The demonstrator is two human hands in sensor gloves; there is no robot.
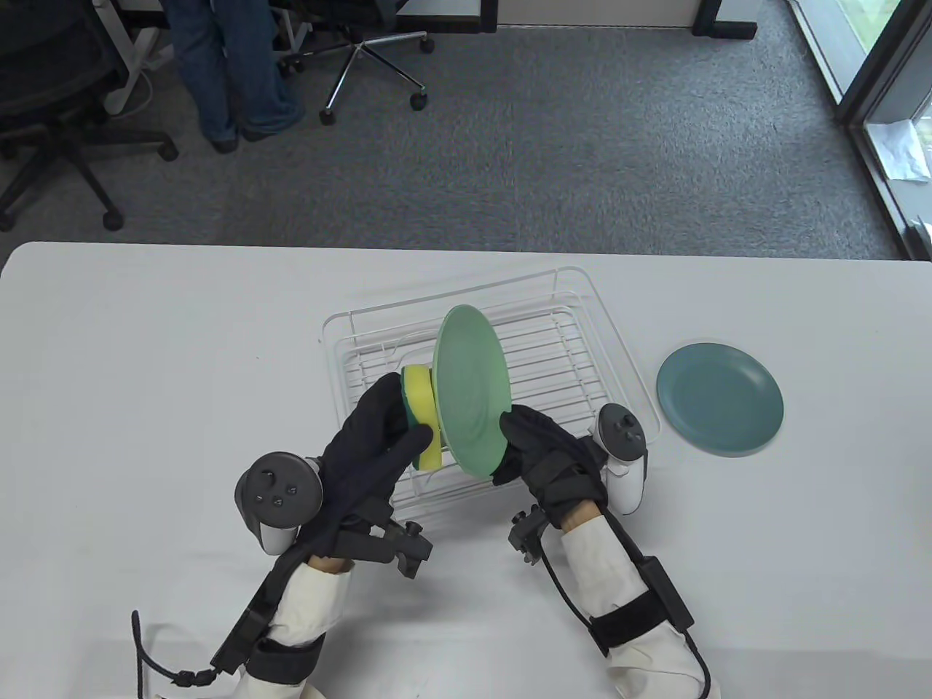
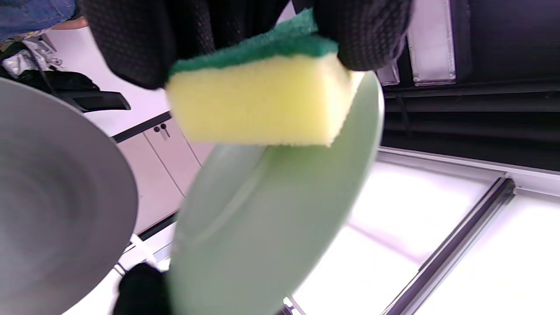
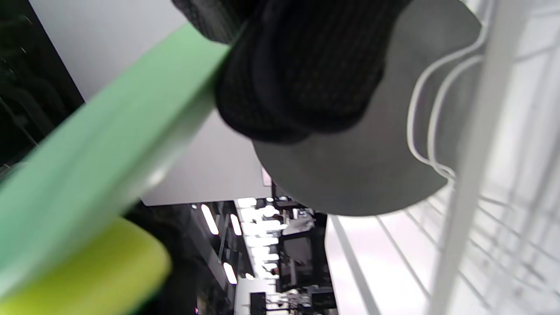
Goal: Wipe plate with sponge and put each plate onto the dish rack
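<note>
A light green plate (image 1: 472, 386) stands nearly on edge above the white wire dish rack (image 1: 582, 320). My right hand (image 1: 531, 437) pinches its lower rim. My left hand (image 1: 378, 437) grips a yellow sponge with a green scrub side (image 1: 421, 408), whose yellow side presses on the plate's left face. The left wrist view shows the sponge (image 2: 262, 105) under my fingers (image 2: 363, 35), against the green plate (image 2: 262, 227). In the right wrist view my fingers (image 3: 302, 74) clamp the plate's rim (image 3: 100, 148), with the sponge (image 3: 87, 275) below it.
A teal plate (image 1: 719, 399) lies flat on the white table (image 1: 145, 349), right of the rack. It looks grey in the wrist views (image 2: 57, 197) (image 3: 350, 175). Rack wires (image 3: 472, 175) run close to my right hand. A person (image 1: 226, 73) and office chairs (image 1: 364, 51) stand beyond the table.
</note>
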